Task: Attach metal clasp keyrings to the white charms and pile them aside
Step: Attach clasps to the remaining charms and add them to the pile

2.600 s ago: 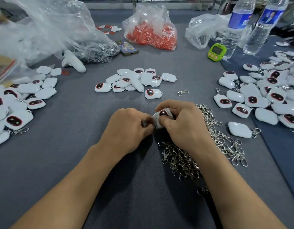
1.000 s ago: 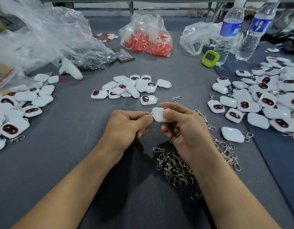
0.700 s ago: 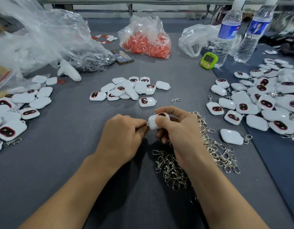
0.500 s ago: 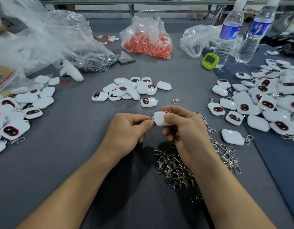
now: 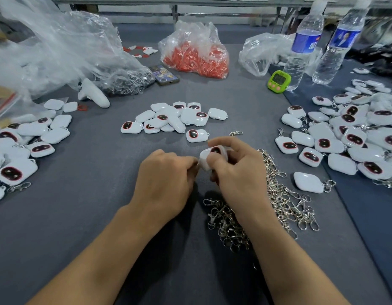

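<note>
**Grey table, clasp-fitting bench: one charm in hand**

Grey cloth-covered table (image 5: pixel 80 227), noted from beside the worker.

- Left edge: pile of charms (image 5: pixel 25 148), a few with clasps showing.
- Far left corner: crumpled clear bags (image 5: pixel 58 47).
- Centre: small heap of bare charms (image 5: pixel 175 118).
- Left hand (image 5: pixel 166 181), just nearer than that heap: the fingers are curled tight and pinch at the left corner of the white charm (image 5: pixel 205 160). I cannot see whether a clasp sits between the fingertips.
- Right hand (image 5: pixel 239 175): it grips the same charm, thumb across the near side and fingers behind. The charm is off the table between the two hands, its dark red-rimmed face upward.
- Heap of clasp keyrings (image 5: pixel 280 201), under and right of the right wrist.
- Right edge: large pile of clasped charms (image 5: pixel 355 137), with rings visible on several.

Handling, as a judgement:

- The charm looks like a light, rigid, glossy shell, probably slippery. Hold it by the broad faces and keep the corner loop free.
- The clasps are small and stiff and tangle readily. Lift a single one by its ring, not from the mass.
</note>
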`<state>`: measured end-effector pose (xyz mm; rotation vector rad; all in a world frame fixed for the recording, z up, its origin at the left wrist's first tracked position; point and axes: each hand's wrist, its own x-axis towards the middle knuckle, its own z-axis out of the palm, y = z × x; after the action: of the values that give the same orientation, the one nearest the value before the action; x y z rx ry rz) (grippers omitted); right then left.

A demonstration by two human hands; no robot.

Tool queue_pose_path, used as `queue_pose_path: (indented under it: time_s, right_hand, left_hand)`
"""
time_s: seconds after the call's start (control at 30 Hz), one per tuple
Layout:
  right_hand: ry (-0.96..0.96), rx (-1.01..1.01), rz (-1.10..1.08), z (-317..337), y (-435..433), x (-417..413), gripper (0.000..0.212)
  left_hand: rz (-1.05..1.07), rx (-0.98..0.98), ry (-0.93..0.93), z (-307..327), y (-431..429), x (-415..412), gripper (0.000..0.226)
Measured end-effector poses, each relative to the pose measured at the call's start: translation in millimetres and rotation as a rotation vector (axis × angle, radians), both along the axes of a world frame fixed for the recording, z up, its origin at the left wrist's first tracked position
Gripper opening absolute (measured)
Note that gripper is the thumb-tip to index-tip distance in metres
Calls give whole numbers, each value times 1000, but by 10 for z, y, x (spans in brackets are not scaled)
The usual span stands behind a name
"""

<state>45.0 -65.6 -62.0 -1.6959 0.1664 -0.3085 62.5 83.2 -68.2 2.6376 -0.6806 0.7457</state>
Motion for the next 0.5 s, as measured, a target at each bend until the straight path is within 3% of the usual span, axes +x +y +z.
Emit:
queue_pose_path:
  time_s: [0.13,0.2,0.37,0.5]
  right_hand:
    - [144,510,65,82,-91,39,23]
    - [178,659,109,104,-98,49,20]
    - [237,675,163,118,-94,52,21]
    - [254,653,217,100,-75,43,20]
  left_hand:
    - [-47,-635,518,-30,-52,37,19]
    - [-85,-780,632,-23,-72,44,21]
    - [-162,-994,760,41,-122,2,34]
    - [-207,-1033,860,114,-139,-11,34]
